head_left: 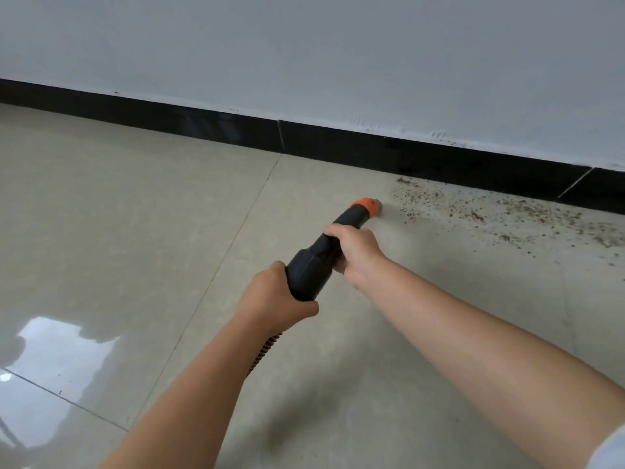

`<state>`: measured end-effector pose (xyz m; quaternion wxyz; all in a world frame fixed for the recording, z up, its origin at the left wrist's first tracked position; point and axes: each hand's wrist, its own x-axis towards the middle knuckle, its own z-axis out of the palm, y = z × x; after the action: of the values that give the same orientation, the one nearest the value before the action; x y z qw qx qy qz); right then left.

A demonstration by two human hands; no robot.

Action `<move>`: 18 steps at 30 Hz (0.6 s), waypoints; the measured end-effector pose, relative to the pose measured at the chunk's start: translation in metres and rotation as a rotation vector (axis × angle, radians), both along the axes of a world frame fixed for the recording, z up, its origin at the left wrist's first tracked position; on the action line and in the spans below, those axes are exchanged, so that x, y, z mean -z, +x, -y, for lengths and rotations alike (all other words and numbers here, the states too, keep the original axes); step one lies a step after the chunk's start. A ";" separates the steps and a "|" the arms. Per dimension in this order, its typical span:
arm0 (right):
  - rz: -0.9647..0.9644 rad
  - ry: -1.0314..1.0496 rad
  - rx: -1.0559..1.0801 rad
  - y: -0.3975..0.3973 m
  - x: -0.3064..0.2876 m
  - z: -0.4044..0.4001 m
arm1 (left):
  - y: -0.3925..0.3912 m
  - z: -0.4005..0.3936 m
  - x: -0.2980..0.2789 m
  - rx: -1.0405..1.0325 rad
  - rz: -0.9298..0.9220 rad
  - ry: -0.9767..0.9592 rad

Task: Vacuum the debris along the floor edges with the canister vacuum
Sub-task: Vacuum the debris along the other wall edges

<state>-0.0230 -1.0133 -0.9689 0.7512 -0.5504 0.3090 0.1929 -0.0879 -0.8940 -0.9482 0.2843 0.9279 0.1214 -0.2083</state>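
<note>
while both hands [277, 296] [355, 252] grip the vacuum wand [318, 262], its nozzle [368, 206] nears debris [490, 211].

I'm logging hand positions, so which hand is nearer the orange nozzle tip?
Right. The right hand grips the black vacuum handle just behind the orange nozzle tip. The left hand holds the handle's rear end, farther back, by the hose.

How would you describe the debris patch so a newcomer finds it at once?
Follow the black baseboard under the grey wall toward the right of the view. On the beige tiles at its foot, just beyond the orange tip of the vacuum nozzle that both hands hold, lies the debris. It is a scatter of small brown crumbs, the only speckled area on the glossy floor.
</note>
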 end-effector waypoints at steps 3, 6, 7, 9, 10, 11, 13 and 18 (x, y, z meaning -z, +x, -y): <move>-0.020 -0.036 0.039 -0.008 -0.002 0.024 | -0.001 0.016 -0.004 0.082 -0.021 -0.025; -0.028 -0.036 0.053 -0.014 -0.006 0.037 | -0.001 0.026 -0.010 0.144 -0.014 -0.012; -0.025 -0.022 0.060 -0.014 -0.007 0.040 | 0.000 0.029 -0.012 0.159 -0.010 -0.008; -0.021 -0.002 0.072 -0.015 -0.009 0.045 | 0.000 0.034 -0.017 0.183 -0.010 0.004; -0.024 0.004 0.070 -0.016 -0.011 0.047 | 0.000 0.036 -0.019 0.190 -0.008 0.011; -0.029 0.011 0.069 -0.016 -0.013 0.050 | 0.000 0.038 -0.020 0.194 -0.003 0.020; -0.032 0.031 0.074 -0.017 -0.014 0.056 | -0.001 0.043 -0.020 0.199 0.009 0.046; -0.024 0.080 0.065 -0.016 -0.013 0.071 | -0.005 0.061 -0.010 0.162 0.046 0.082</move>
<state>-0.0393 -1.0840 -0.9556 0.7748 -0.5070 0.3279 0.1874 -0.0926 -0.9546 -0.9383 0.2311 0.9501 0.0478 -0.2040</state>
